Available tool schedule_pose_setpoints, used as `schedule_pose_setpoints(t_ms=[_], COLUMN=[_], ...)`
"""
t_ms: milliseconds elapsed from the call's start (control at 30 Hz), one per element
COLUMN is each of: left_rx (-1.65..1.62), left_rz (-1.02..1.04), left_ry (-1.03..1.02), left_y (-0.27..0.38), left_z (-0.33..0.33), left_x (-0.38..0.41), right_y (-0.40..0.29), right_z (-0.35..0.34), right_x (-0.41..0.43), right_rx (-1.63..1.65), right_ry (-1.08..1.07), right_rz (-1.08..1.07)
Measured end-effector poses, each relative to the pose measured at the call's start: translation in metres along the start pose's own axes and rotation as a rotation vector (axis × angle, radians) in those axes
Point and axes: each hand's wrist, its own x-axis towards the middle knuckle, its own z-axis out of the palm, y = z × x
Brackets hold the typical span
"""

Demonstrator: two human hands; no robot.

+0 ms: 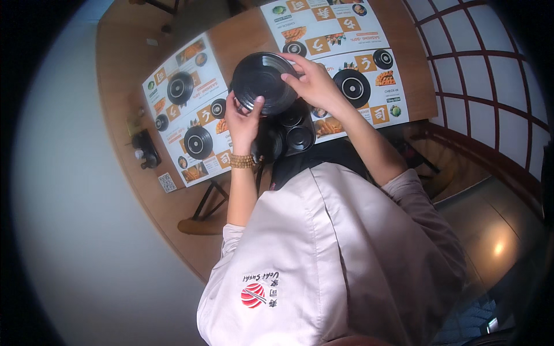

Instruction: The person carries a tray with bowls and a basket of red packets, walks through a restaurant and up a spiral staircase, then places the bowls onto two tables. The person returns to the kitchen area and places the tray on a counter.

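Between my two hands is a round, glossy black plate (266, 82), held up over the table. My left hand (244, 116) grips its lower left rim, thumb on top; a beaded bracelet (242, 161) circles that wrist. On the upper right rim is my right hand (314, 80), its thumb on the upper face and its fingers partly hidden. Whether a second dish sits under this plate, I cannot tell. Below it, close to my body, a dark tray (306, 150) carries several small black dishes (300, 137), partly covered by my left hand and the plate.
Printed paper placemats (389, 119) cover much of the wooden table (242, 30). Black dishes (198, 142) lie on them, several with ring-shaped bases upward. A black condiment holder (147, 149) and a printed code card (166, 182) are at left. A lattice screen (471, 78) borders the right.
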Motion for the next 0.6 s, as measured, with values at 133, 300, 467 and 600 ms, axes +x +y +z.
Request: schedule_pose_setpoints(t_ms=[133, 300, 467, 600], left_rx=[-0.154, -0.034, 0.207, 0.401], left_rz=[-0.131, 0.022, -0.198, -0.277], left_ry=[0.027, 0.483, 0.635, 0.591], left_y=[0.016, 0.010, -0.042, -0.060], left_z=[0.011, 0.017, -0.016, -0.003], left_x=[0.014, -0.005, -0.103, -0.170], right_y=[0.023, 0.080, 0.108, 0.186], right_z=[-0.050, -0.197, -0.254, -0.286], right_x=[0.007, 0.055, 0.133, 0.194], right_rx=[0.177, -0.173, -0.760, -0.977], right_ry=[0.020, 0.349, 0.416, 0.400], right_rz=[0.144, 0.002, -0.131, -0.464])
